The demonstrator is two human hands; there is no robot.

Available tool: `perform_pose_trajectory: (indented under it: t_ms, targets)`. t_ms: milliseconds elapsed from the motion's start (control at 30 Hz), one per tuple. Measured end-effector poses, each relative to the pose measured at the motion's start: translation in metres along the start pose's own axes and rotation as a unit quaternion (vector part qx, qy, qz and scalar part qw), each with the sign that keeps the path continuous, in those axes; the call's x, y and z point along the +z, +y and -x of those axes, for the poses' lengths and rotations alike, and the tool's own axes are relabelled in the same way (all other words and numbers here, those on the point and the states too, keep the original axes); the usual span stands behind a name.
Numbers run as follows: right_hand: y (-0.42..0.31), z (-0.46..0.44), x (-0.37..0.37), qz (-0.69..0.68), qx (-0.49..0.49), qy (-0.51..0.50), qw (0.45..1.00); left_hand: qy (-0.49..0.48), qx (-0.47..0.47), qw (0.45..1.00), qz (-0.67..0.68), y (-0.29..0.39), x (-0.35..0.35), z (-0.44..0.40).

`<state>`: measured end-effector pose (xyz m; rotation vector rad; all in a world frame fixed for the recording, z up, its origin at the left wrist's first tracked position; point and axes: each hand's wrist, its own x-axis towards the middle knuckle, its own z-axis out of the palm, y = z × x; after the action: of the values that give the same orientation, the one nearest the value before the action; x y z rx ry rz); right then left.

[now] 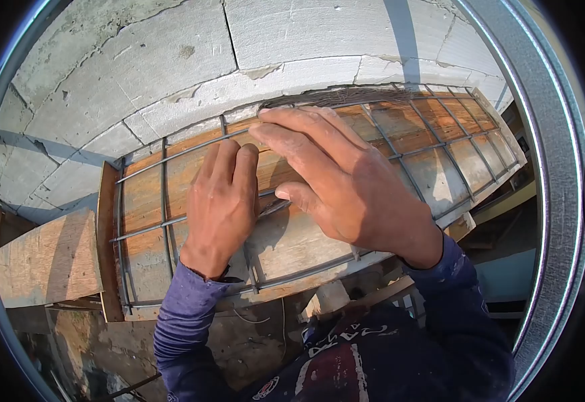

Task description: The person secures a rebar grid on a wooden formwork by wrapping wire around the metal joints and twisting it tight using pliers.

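Observation:
My left hand (222, 204) is over the middle of a grid of steel bars (164, 201), its fingers curled and pressed together; what they hold, if anything, is hidden beneath them. Just to its right, my right hand (346, 177) is raised above the grid with fingers stretched out and thumb apart, holding nothing visible. The bars lie in a shallow wooden formwork box (108, 234) with a stained plywood bottom. A bundle of thin dark wires (373, 97) rests along the box's far edge.
A wall of pale blocks (172, 60) rises behind the box. At the left is a plywood sheet (51, 261). A metal frame (560, 167) curves down the right side. Lower ground with debris shows below the box.

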<state>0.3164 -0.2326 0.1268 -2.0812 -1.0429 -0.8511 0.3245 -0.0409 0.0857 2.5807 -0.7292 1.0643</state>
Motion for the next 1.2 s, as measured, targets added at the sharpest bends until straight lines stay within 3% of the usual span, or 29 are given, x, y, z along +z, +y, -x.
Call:
perform_pose_trajectory:
  t_ms: [67,100,133,167,233,333,367,433,533,600,767,833,867,900,933,967,1000,1067,1100,1167,1200]
  targets:
    - [0.022,-0.015,0.012,0.01,0.015,0.044,0.999,0.053,0.054,0.997,-0.032,0.001,-0.013,-0.019]
    - [0.036,-0.029,0.009,-0.048,0.117,-0.099,0.987,0.076,0.062,0.994,-0.056,-0.004,-0.02,-0.03]
    - [0.047,-0.038,0.007,-0.104,0.214,-0.241,0.941,0.094,0.072,0.99,-0.072,-0.011,-0.027,-0.038]
    - [0.057,-0.043,0.004,-0.105,0.21,-0.243,0.941,0.116,0.081,0.986,-0.089,-0.021,-0.035,-0.044]
    - [0.077,-0.048,-0.002,-0.074,0.021,-0.113,0.991,0.126,0.094,0.981,-0.112,-0.038,-0.057,-0.05]
    - [0.084,-0.061,-0.035,-0.069,-0.041,-0.177,0.981,0.111,0.131,0.98,-0.104,-0.039,-0.073,-0.043]
    - [0.078,-0.063,-0.047,-0.065,-0.04,-0.173,0.982,0.08,0.126,0.984,-0.098,-0.035,-0.074,-0.037]
    - [0.059,-0.05,-0.063,0.142,0.013,-0.293,0.945,0.044,0.124,0.987,-0.089,-0.029,-0.075,-0.019]
    - [0.054,-0.011,-0.072,0.167,0.022,-0.387,0.906,-0.025,0.09,0.995,-0.034,-0.039,-0.073,0.007]
    - [0.067,0.026,-0.065,0.114,0.092,-0.453,0.88,-0.072,0.062,0.995,0.01,-0.035,-0.067,0.027]
    - [0.034,0.048,-0.07,0.038,0.127,-0.484,0.865,-0.173,0.028,0.981,0.087,0.022,-0.03,0.048]
    - [0.033,0.05,-0.069,-0.012,0.137,-0.49,0.861,-0.158,0.062,0.979,0.116,0.04,-0.017,0.038]
    - [0.037,0.053,-0.068,-0.052,0.133,-0.473,0.869,-0.227,0.056,0.964,0.131,0.043,-0.017,0.037]
    - [0.042,0.056,-0.068,-0.093,0.13,-0.458,0.875,-0.226,0.05,0.963,0.138,0.043,-0.013,0.03]
    - [0.052,0.058,-0.074,-0.091,0.133,-0.469,0.868,-0.171,0.038,0.972,0.154,0.043,-0.005,0.019]
    - [0.068,0.061,-0.086,0.009,0.14,-0.377,0.915,-0.114,0.021,0.978,0.174,0.045,0.002,0.011]
    - [0.084,0.065,-0.101,0.109,0.144,-0.285,0.941,-0.128,-0.005,0.982,0.141,0.042,0.004,0.008]
    - [0.116,0.084,-0.133,0.215,0.225,-0.191,0.931,-0.177,-0.071,0.975,0.116,0.032,0.01,0.015]
    - [0.123,0.088,-0.151,0.238,0.341,-0.192,0.889,-0.206,-0.113,0.965,0.117,0.032,0.017,0.024]
    - [0.148,0.105,-0.199,0.216,0.529,-0.184,0.799,-0.274,-0.142,0.942,0.133,0.035,0.029,0.042]
    - [0.172,0.135,-0.237,0.099,0.552,-0.13,0.818,-0.306,-0.143,0.935,0.109,0.036,0.035,0.052]
